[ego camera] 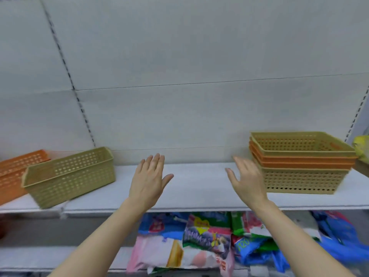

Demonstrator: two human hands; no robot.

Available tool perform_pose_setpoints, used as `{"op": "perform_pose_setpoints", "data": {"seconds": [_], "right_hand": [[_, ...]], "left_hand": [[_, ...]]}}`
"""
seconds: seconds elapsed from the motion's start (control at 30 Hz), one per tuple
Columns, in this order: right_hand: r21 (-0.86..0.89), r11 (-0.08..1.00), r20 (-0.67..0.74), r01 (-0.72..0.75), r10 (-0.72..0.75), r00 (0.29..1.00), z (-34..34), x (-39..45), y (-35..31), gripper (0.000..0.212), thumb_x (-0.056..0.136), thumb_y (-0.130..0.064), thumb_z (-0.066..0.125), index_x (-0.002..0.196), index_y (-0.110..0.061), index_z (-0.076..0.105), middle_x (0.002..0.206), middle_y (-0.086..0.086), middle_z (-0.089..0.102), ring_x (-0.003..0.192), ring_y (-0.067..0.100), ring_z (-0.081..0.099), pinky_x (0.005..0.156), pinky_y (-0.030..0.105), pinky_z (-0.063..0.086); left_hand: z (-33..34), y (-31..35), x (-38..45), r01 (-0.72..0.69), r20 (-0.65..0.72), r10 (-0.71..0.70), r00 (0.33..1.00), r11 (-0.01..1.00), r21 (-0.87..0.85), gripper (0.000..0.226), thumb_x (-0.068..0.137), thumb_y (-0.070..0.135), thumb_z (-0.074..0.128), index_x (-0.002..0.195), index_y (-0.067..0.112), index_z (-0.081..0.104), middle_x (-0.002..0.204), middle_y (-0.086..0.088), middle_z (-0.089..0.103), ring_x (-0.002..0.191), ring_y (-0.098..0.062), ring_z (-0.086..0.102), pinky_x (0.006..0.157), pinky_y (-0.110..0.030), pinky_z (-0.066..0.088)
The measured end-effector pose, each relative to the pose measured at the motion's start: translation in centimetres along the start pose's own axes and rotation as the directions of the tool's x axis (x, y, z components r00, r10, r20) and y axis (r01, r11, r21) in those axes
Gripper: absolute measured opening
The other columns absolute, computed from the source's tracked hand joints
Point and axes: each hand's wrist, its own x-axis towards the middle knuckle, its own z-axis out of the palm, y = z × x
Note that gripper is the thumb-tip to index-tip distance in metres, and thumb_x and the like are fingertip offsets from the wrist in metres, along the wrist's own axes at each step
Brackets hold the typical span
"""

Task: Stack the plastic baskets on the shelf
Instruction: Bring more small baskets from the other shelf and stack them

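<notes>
On the right of the white shelf (191,188) stands a stack of baskets (301,162): tan at the bottom, two orange in the middle, tan on top. A single tan basket (69,176) sits at the left, and an orange basket (16,172) lies behind it, cut off by the frame's edge. My left hand (148,182) hovers over the middle of the shelf, fingers spread, holding nothing. My right hand (246,179) is open just left of the stack, a little apart from its side.
Colourful packaged goods (209,242) and blue bags (335,238) fill the shelf below. A yellow item (362,147) sits at the far right edge. The white back panel (179,76) with slotted uprights rises behind the shelf.
</notes>
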Motion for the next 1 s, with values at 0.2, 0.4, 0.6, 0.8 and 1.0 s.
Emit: {"op": "perform_pose_setpoints", "data": {"seconds": [0.2, 0.4, 0.6, 0.8, 1.0], "right_hand": [[0.132, 0.984, 0.105, 0.12, -0.134, 0.985, 7.3, -0.4, -12.0, 0.055, 0.09, -0.043, 0.042, 0.122, -0.003, 0.064, 0.116, 0.012, 0.069, 0.106, 0.032, 0.065, 0.093, 0.041, 0.05], [0.257, 0.937, 0.142, 0.236, -0.278, 0.95, 13.5, 1.3, -19.8, 0.046, 0.089, -0.036, 0.053, 0.121, -0.005, 0.065, 0.113, 0.011, 0.07, 0.103, 0.031, 0.066, 0.088, 0.038, 0.052], [0.337, 0.909, 0.242, 0.244, -0.334, 0.911, 18.8, 3.0, -25.2, 0.042, 0.092, -0.032, 0.056, 0.125, -0.006, 0.061, 0.118, 0.011, 0.067, 0.11, 0.031, 0.061, 0.087, 0.039, 0.049], [0.344, 0.914, 0.283, 0.216, -0.32, 0.904, 23.9, 5.2, -29.4, 0.039, 0.092, -0.025, 0.062, 0.126, -0.006, 0.06, 0.118, 0.011, 0.067, 0.11, 0.031, 0.06, 0.086, 0.039, 0.049], [0.312, 0.95, 0.34, 0.035, -0.146, 0.929, 29.3, 7.9, -33.7, 0.038, 0.095, -0.03, 0.055, 0.127, -0.01, 0.057, 0.117, 0.01, 0.065, 0.109, 0.03, 0.056, 0.083, 0.04, 0.047]], "left_hand": [[2.0, -10.4, -5.3, 0.189, -0.081, -0.186, 0.979, 0.981, 0.034, 0.071, 0.096, 0.052, 0.037, 0.125, -0.003, 0.071, 0.122, -0.02, 0.073, 0.109, -0.039, 0.072, 0.101, -0.049, 0.049], [3.8, -17.9, -8.8, 0.377, -0.067, -0.373, 0.925, 0.924, 0.064, 0.069, 0.094, 0.049, 0.039, 0.124, -0.004, 0.072, 0.122, -0.023, 0.074, 0.109, -0.041, 0.072, 0.093, -0.054, 0.057], [5.0, -24.3, -12.2, 0.53, -0.082, -0.524, 0.848, 0.842, 0.1, 0.058, 0.093, 0.043, 0.069, 0.128, -0.003, 0.07, 0.125, -0.022, 0.073, 0.114, -0.041, 0.07, 0.095, -0.053, 0.057], [6.3, -31.7, -14.3, 0.578, -0.125, -0.566, 0.815, 0.809, 0.109, 0.057, 0.085, 0.032, 0.083, 0.125, -0.005, 0.07, 0.122, -0.023, 0.073, 0.109, -0.042, 0.072, 0.092, -0.052, 0.058], [7.5, -42.7, -15.5, 0.636, -0.229, -0.604, 0.763, 0.766, 0.098, 0.044, 0.082, 0.022, 0.084, 0.114, -0.005, 0.071, 0.094, -0.023, 0.068, 0.079, -0.043, 0.064, 0.065, -0.049, 0.055]]}}
